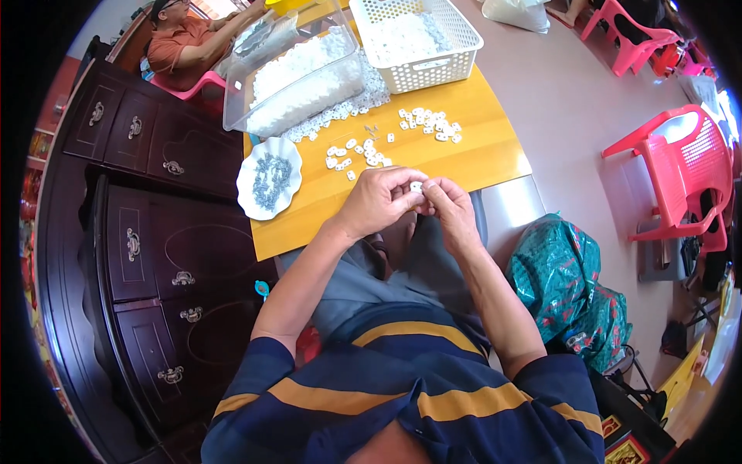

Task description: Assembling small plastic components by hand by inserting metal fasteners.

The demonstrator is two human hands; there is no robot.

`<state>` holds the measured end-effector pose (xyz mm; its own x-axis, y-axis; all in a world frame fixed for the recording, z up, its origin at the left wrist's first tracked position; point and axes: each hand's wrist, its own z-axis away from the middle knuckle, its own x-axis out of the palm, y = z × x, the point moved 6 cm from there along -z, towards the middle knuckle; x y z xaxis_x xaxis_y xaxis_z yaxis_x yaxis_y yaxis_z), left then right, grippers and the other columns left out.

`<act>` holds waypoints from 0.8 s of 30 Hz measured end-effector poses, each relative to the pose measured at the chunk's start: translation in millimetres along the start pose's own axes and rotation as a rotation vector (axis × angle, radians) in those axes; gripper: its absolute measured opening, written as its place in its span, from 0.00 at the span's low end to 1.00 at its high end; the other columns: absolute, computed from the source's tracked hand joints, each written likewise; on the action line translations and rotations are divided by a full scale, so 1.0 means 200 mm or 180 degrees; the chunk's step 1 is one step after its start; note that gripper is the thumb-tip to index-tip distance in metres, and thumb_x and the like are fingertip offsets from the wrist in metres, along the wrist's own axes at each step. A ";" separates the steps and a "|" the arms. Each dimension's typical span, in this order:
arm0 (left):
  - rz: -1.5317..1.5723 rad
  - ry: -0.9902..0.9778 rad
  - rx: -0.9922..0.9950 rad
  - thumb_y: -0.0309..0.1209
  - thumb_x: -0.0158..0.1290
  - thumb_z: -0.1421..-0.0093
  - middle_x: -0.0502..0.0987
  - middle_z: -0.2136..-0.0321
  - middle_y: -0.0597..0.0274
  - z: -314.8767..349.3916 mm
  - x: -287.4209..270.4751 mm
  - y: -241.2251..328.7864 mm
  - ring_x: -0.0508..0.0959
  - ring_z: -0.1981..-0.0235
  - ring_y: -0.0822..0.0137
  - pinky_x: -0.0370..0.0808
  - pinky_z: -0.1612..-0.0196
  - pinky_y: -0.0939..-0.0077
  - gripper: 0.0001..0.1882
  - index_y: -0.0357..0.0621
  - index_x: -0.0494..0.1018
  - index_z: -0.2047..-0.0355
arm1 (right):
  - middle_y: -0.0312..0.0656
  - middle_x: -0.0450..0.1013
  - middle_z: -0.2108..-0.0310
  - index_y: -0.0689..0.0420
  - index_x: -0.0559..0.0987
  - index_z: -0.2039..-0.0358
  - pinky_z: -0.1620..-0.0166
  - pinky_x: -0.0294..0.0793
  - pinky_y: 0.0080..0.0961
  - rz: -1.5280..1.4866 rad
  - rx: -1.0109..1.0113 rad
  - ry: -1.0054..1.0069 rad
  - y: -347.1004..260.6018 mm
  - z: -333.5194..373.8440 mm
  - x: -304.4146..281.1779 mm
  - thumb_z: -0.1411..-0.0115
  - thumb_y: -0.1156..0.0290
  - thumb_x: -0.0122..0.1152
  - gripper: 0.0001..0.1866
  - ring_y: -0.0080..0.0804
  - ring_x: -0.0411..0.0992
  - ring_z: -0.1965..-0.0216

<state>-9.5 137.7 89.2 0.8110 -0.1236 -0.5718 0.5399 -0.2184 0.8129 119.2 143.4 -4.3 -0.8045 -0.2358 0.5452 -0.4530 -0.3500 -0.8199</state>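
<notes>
My left hand (pixel 382 199) and my right hand (pixel 450 209) meet just off the table's near edge. Between their fingertips is a small white plastic piece (pixel 416 186) with dark holes, pinched from both sides. Its far side is covered by my fingers. Beyond my hands, loose white pieces (pixel 374 158) of the same sort lie on the wooden table (pixel 309 224), with a second group (pixel 431 124) farther right. A few tiny metal bits (pixel 371 130) lie between the groups. At the left, a scalloped white dish (pixel 246 185) holds many small grey metal parts (pixel 272 182).
At the table's back stand a clear bin (pixel 234 116) and a white perforated basket (pixel 421 77), both filled with white pieces. Dark drawers (pixel 178 232) border the left. A green bag (pixel 553 271) and a pink chair (pixel 688 170) are at right. Another person (pixel 189 42) sits far left.
</notes>
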 end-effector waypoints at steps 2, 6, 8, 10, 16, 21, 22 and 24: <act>-0.0025 0.0072 0.0060 0.22 0.62 0.43 0.78 0.76 0.65 0.01 0.00 -0.01 0.73 0.79 0.79 0.71 0.74 0.81 0.13 0.39 0.81 0.57 | 0.30 0.74 0.73 0.56 0.79 0.65 0.65 0.68 0.15 -0.0015 -0.0021 -0.0002 0.00 0.00 0.01 0.32 0.64 0.58 0.10 0.17 0.71 0.71; -0.0020 0.0242 0.0057 0.22 0.62 0.44 0.77 0.76 0.63 0.02 -0.01 -0.02 0.72 0.80 0.78 0.70 0.74 0.79 0.14 0.40 0.81 0.56 | 0.31 0.74 0.72 0.58 0.79 0.66 0.64 0.69 0.16 0.0037 -0.0316 0.0045 -0.02 0.00 0.02 0.31 0.66 0.56 0.10 0.16 0.70 0.70; -0.0171 0.0262 0.0202 0.22 0.62 0.45 0.77 0.77 0.62 0.02 -0.01 0.01 0.72 0.80 0.76 0.70 0.74 0.78 0.14 0.40 0.81 0.56 | 0.32 0.74 0.71 0.59 0.79 0.66 0.63 0.71 0.16 0.0097 -0.0402 0.0075 -0.03 0.01 0.02 0.31 0.67 0.56 0.10 0.16 0.70 0.69; -0.0328 0.0285 0.0345 0.22 0.62 0.45 0.76 0.77 0.60 0.03 -0.01 0.02 0.73 0.80 0.73 0.70 0.74 0.77 0.14 0.40 0.81 0.57 | 0.32 0.75 0.70 0.59 0.79 0.66 0.62 0.72 0.17 0.0128 -0.0446 0.0065 -0.04 0.01 0.02 0.30 0.68 0.56 0.10 0.17 0.71 0.69; -0.0775 0.0588 0.0706 0.24 0.62 0.47 0.78 0.75 0.56 0.05 0.00 0.09 0.77 0.77 0.60 0.74 0.73 0.70 0.13 0.41 0.81 0.59 | 0.32 0.74 0.71 0.60 0.79 0.66 0.63 0.72 0.17 0.0088 -0.0453 0.0106 -0.04 0.02 0.03 0.30 0.68 0.55 0.10 0.17 0.71 0.69; -0.1247 0.0745 0.0900 0.29 0.59 0.44 0.78 0.73 0.58 0.07 0.02 0.11 0.80 0.72 0.56 0.77 0.70 0.65 0.08 0.42 0.79 0.63 | 0.31 0.74 0.72 0.59 0.79 0.66 0.63 0.70 0.16 0.0027 -0.0454 0.0138 -0.01 0.02 0.02 0.31 0.68 0.56 0.10 0.16 0.69 0.69; -0.1246 0.0746 0.0902 0.29 0.59 0.44 0.78 0.73 0.58 0.07 0.02 0.10 0.80 0.72 0.56 0.77 0.70 0.65 0.08 0.42 0.79 0.63 | 0.29 0.73 0.72 0.58 0.79 0.66 0.63 0.68 0.16 0.0073 -0.0439 0.0172 0.00 0.02 0.01 0.31 0.67 0.56 0.10 0.15 0.68 0.70; -0.1252 0.0698 0.0890 0.25 0.62 0.47 0.79 0.72 0.56 0.07 0.02 0.10 0.80 0.74 0.56 0.76 0.72 0.69 0.12 0.41 0.79 0.61 | 0.29 0.73 0.72 0.58 0.79 0.66 0.63 0.67 0.16 0.0053 -0.0439 0.0160 0.00 0.02 0.01 0.31 0.67 0.56 0.09 0.15 0.67 0.70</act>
<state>1.1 119.2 100.9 0.6036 0.2186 -0.7668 0.7564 -0.4610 0.4640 118.7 139.6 -1.9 -0.8290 -0.1936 0.5247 -0.4851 -0.2178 -0.8469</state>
